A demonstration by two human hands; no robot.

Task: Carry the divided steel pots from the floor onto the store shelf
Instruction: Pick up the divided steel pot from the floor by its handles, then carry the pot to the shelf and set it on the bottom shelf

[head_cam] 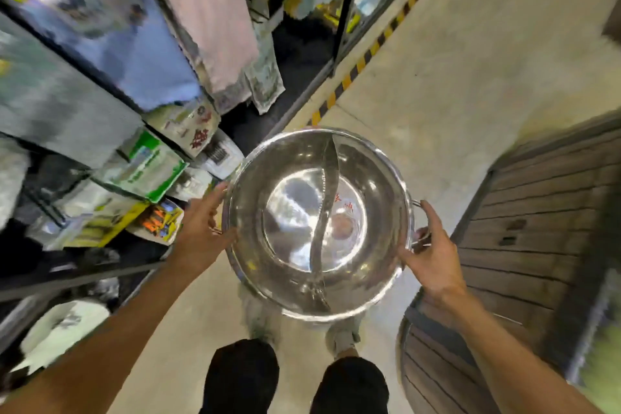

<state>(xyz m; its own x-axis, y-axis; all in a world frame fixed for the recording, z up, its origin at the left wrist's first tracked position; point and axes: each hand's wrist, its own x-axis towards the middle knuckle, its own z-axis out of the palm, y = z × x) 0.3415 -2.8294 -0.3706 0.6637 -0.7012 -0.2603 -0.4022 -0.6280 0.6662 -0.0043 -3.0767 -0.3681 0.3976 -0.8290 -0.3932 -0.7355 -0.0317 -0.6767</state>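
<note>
Hands gripped a round shiny steel pot (317,222) with an S-shaped divider, left hand (205,228) on its left rim, right hand (428,252) curled around the wire side handle (421,232), above pale floor (453,60).

This is a shop aisle. On the left stands a dark metal store shelf (100,274) crowded with packaged goods: green-and-white printed packets (148,168), a yellow-and-orange carded item (158,220), and hanging pink and blue folded cloths (215,20). A pale concrete floor (453,54) carries a yellow-and-black striped hazard line (363,60) along the shelving's base.
</note>
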